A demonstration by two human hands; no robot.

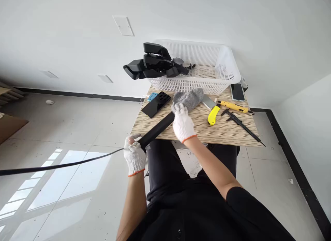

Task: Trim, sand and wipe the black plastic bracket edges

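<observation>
My left hand (134, 154), in a white knit glove, is closed round the near end of a long flat black bar (157, 129). A thin black strip (85, 161) runs from that hand out to the left edge. The bar slants up over the table's front edge toward my right hand (183, 122), also gloved. Slightly blurred, the right fingers are bunched on a grey cloth (190, 98) at the bar's far end. How much of the bar lies under the cloth is hidden. Left of the cloth lies a black smartphone (156, 104).
On the wooden table (201, 134) are a yellow-handled cutter (213, 115), a yellow pen-like tool (234, 106), a black caliper (241, 125) and another phone (237, 92). Behind stands a white basket (191, 85), with black plastic parts (155, 63) jutting over its left side. A wall rises behind it.
</observation>
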